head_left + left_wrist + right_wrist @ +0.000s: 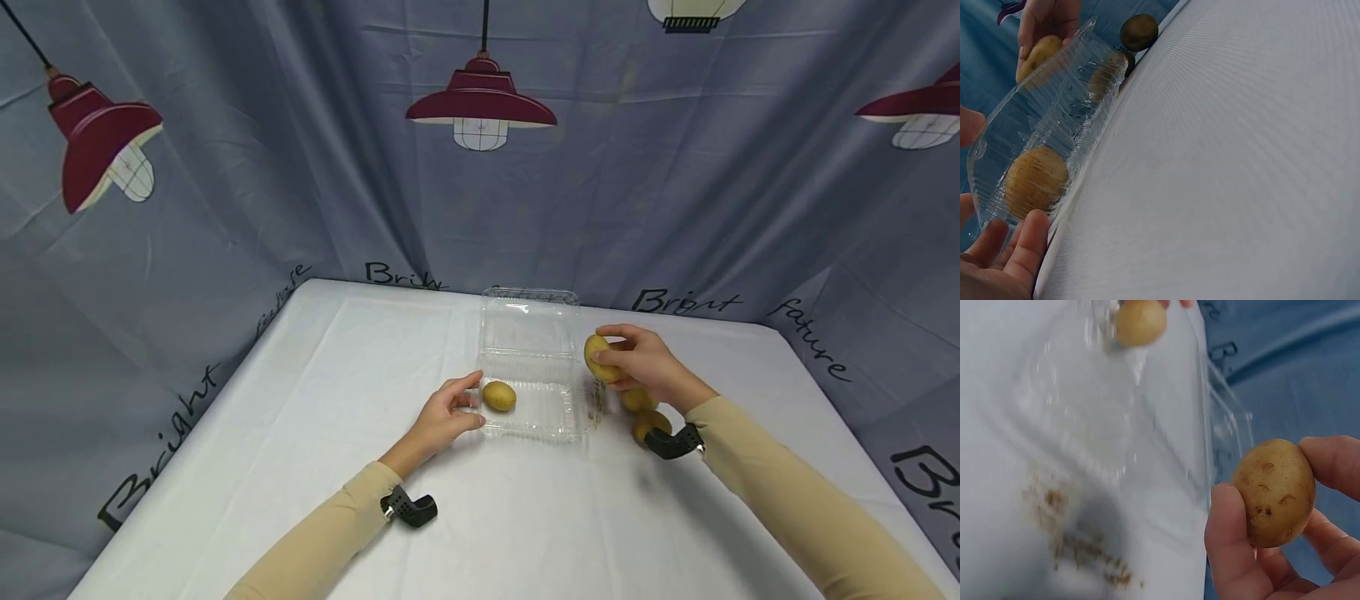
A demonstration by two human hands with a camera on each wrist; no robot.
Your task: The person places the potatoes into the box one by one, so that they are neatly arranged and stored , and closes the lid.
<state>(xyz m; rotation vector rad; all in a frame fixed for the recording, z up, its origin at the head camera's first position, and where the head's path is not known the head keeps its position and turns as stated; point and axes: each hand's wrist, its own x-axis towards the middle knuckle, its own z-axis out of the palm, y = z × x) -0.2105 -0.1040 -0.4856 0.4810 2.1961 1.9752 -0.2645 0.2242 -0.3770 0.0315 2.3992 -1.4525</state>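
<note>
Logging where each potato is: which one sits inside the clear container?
The potato beside the left hand, at the left side of the container. The right hand holds another potato; the other two potatoes lie outside, to the right.

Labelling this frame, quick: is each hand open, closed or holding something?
Left hand: open, fingers spread at the left side of the clear container.
Right hand: holding a potato between thumb and fingers.

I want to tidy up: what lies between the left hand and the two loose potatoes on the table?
The clear container, holding one potato, then brown crumbs beside it, as the head view shows.
</note>
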